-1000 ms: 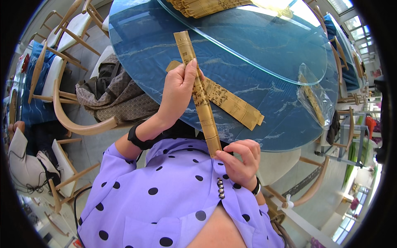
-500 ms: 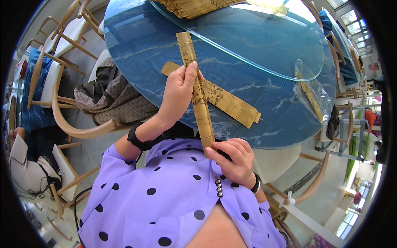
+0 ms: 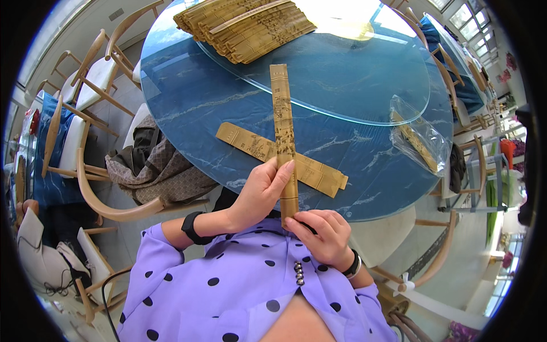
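A long, narrow gold paper sleeve (image 3: 283,122) with dark print points away from me, held up over the near edge of the table. My left hand (image 3: 261,192) pinches it in its lower part, thumb on top. At its near end, the thumb and fingers of my right hand (image 3: 323,235) close on the sleeve's edge. Beneath it, a second gold sleeve (image 3: 319,175) lies flat and slantwise on the blue tabletop, crossed by the held one. Whether anything is inside the held sleeve is hidden.
A pile of similar gold sleeves (image 3: 250,31) lies on the round glass turntable (image 3: 353,74) at the far side. To the right is a clear plastic bag (image 3: 420,139) with a gold strip in it. A chair (image 3: 117,212) with a patterned bag (image 3: 151,165) stands left.
My left hand has slid down the sleeve toward its near end, closer to my right hand. The sleeve now points more straight ahead. The view has shifted, showing more of the far pile.
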Motion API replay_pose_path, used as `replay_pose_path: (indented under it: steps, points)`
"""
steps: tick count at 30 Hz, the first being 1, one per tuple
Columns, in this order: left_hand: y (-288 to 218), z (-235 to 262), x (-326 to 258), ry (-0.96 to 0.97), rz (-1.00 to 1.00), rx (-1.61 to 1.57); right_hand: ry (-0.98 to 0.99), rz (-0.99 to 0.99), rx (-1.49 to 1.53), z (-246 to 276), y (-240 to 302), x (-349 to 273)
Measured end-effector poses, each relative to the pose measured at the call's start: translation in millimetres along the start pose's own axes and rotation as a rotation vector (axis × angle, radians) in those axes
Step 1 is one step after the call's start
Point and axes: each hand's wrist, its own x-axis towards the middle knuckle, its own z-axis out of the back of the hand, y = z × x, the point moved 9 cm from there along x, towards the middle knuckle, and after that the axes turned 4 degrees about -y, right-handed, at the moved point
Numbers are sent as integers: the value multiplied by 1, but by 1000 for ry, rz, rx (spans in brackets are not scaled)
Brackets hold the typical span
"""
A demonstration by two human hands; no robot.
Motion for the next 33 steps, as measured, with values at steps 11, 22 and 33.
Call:
replay_pose_path:
  steps: [11, 22, 33]
  points:
    - [-107, 89, 115, -77, -225, 744, -93, -235, 55, 25, -31, 7]
    - [-166, 173, 262, -450, -786, 1218, -155, -307, 50, 35, -46, -1]
    - [-143, 148, 256, -641, -748, 1693, -151, -337, 2, 41, -58, -7]
